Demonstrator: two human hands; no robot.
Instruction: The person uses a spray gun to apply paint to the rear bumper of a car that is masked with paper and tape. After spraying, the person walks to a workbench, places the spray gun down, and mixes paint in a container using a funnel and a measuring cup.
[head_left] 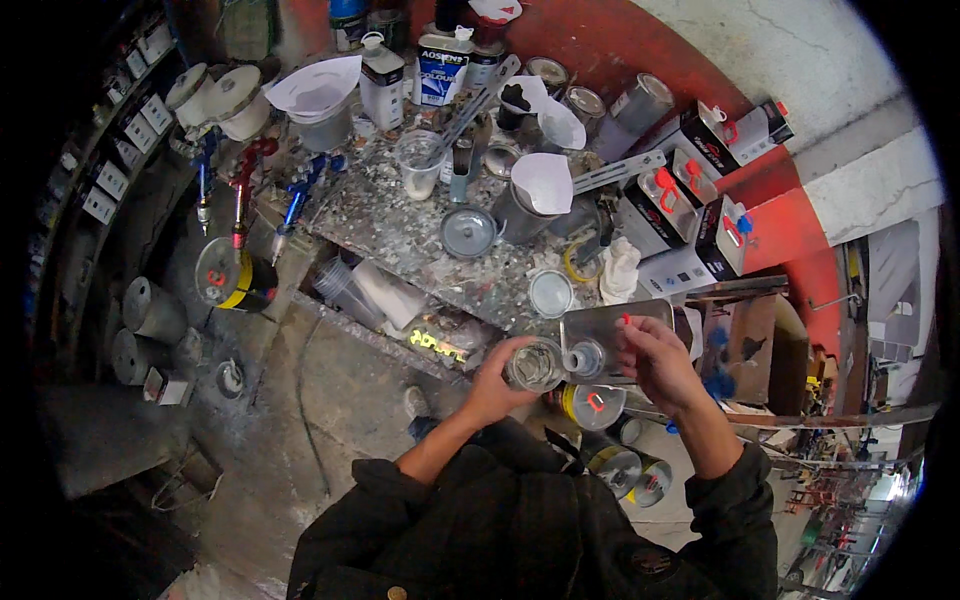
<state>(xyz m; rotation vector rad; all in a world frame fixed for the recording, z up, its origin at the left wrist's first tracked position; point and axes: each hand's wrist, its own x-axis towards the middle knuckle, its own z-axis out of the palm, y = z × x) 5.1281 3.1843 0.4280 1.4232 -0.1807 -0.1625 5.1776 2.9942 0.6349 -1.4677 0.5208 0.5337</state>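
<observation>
My left hand is wrapped round a clear cup just off the front edge of the workbench. The cup's inside looks wet or streaked; how full it is I cannot tell. To its right, my right hand grips a rectangular metal solvent can near its red handle. The can lies tipped over, its pale round spout close beside the cup's rim. No stream of liquid can be made out between them. A round lid lies on the bench just beyond the can.
The paint-spattered workbench carries paper-covered pots, a grey lid, a plastic cup with a mixing stick and boxy cans with red caps. Spray guns hang at its left edge. Yellow-banded tins stand on the floor below.
</observation>
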